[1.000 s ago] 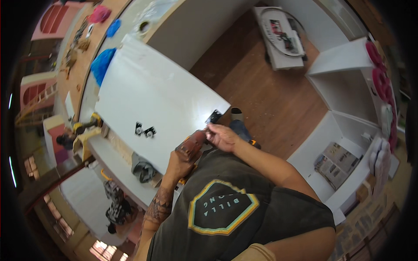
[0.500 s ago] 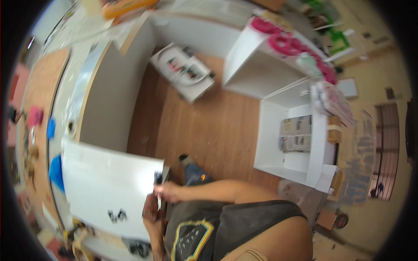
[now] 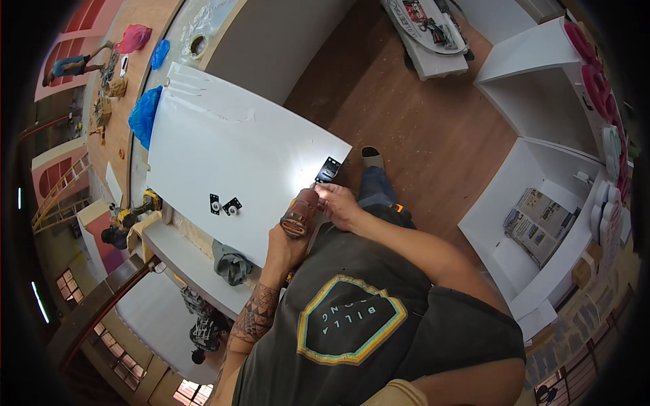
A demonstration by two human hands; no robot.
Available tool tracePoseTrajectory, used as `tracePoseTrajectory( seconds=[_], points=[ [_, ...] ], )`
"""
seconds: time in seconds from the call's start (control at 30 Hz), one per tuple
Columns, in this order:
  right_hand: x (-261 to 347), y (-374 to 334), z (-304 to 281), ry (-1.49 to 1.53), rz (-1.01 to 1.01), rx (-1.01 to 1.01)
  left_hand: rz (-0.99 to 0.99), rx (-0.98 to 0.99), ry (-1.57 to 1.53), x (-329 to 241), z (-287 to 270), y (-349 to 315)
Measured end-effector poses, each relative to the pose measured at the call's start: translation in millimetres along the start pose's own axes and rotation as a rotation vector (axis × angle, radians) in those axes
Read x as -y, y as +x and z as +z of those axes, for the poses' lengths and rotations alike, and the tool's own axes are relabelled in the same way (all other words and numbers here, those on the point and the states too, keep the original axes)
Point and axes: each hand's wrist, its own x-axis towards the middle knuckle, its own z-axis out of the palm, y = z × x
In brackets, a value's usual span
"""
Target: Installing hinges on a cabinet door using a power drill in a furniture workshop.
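A white panel (image 3: pixel 203 135) lies flat in front of me, with a black metal plate (image 3: pixel 328 169) at its near right corner. My left hand (image 3: pixel 288 245), on the tattooed arm, is closed round a reddish-brown power drill (image 3: pixel 298 215) whose front end points at that plate. The drill's light brightens the panel there. My right hand (image 3: pixel 337 205) pinches close to the drill's tip, beside the plate; what its fingers hold is too small to make out. Two small casters (image 3: pixel 215 204) with black plates rest on the panel left of the drill.
A grey cloth bag (image 3: pixel 231 262) and a yellow-black power tool (image 3: pixel 149 201) are near the panel's left side. Blue plastic (image 3: pixel 143 116) touches its far-left edge. White open cabinets (image 3: pixel 535 223) stand right, one holding newspaper (image 3: pixel 538 223). Another person (image 3: pixel 206 328) is at lower left.
My view has swung, so the panel and both hands sit farther right in the picture. The drill stays in my left hand, and my right hand stays by its tip.
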Motion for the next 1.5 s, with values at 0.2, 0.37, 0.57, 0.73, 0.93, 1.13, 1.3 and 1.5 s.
tracePoseTrajectory(
  seconds=[0.2, 0.37, 0.57, 0.73, 0.93, 1.13, 1.3, 1.5],
  points=[
    [-2.6, 8.2, -6.3, -0.027, -0.016, 0.006, -0.056, 0.037, -0.046, -0.3, -5.3, 9.6],
    [-0.9, 7.3, -4.3, -0.004, -0.03, -0.014, -0.04, 0.047, -0.06, -14.0, -12.8, 9.5],
    [4.0, 5.7, -0.3, 0.007, -0.03, -0.029, -0.077, 0.082, -0.046, -14.0, -14.7, 12.7],
    [4.3, 5.1, 0.7, -0.007, -0.037, -0.044, -0.05, 0.066, -0.054, -9.9, -12.5, 11.6],
    [3.5, 5.3, -0.8, -0.004, -0.032, -0.041, -0.01, 0.064, -0.015, -12.5, -13.6, 11.9],
    [5.2, 4.2, 2.3, -0.004, -0.035, -0.059, -0.037, 0.069, -0.065, -10.7, -11.3, 12.8],
    [9.8, -1.9, 4.5, -0.072, 0.005, -0.107, -0.057, 0.043, 0.003, -15.6, -12.6, 16.0],
    [16.3, -8.3, -7.4, -0.165, -0.098, -0.328, -0.063, -0.01, -0.001, -18.6, -15.8, 20.0]
  ],
)
